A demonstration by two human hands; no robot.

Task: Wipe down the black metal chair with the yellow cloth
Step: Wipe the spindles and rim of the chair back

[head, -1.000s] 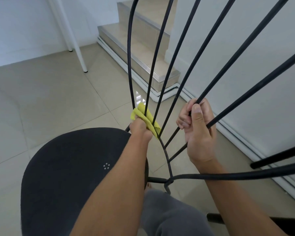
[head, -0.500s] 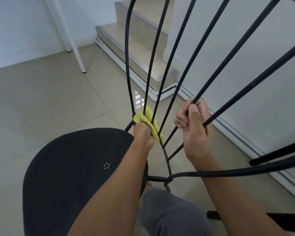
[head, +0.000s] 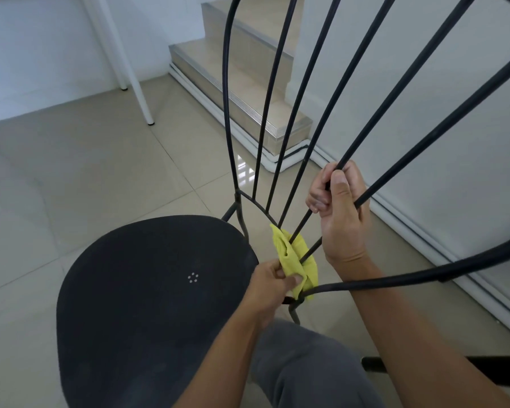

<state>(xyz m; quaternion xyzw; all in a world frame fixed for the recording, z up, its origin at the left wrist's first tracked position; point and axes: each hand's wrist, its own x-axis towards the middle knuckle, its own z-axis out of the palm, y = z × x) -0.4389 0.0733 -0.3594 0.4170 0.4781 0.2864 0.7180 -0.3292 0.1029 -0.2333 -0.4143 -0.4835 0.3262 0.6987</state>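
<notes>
In the head view, my left hand (head: 273, 282) pinches the yellow cloth (head: 295, 257) between thumb and curled fingers. The cloth sits just past the fingertips, folded around the lower ends of the back rods (head: 299, 125), where they crowd together just above the curved rail (head: 395, 279). Two of the rods run through its folds. The black chair (head: 147, 290) has its seat to the left of this hand and partly under the wrist. A small ring of holes (head: 193, 277) shows in the seat just left of the knuckles.

My right hand (head: 340, 219) is above the left and to its right. It is closed around one rod, with the fingers wrapped tight and the thumb laid up along the metal. A second rod passes just right of the thumb. The curved rail crosses in front of the right forearm and hides a strip of it.

Below both forearms is a grey trouser leg (head: 306, 372). Right of the right forearm a black bar (head: 454, 369) pokes out, half hidden by the arm. Beyond the hands, through the rods, I see beige floor tiles (head: 86, 172), tiled steps (head: 248, 83) and two white legs (head: 136, 83). A white wall (head: 424, 98) with a white skirting board (head: 424, 231) stands to the right of the right hand.
</notes>
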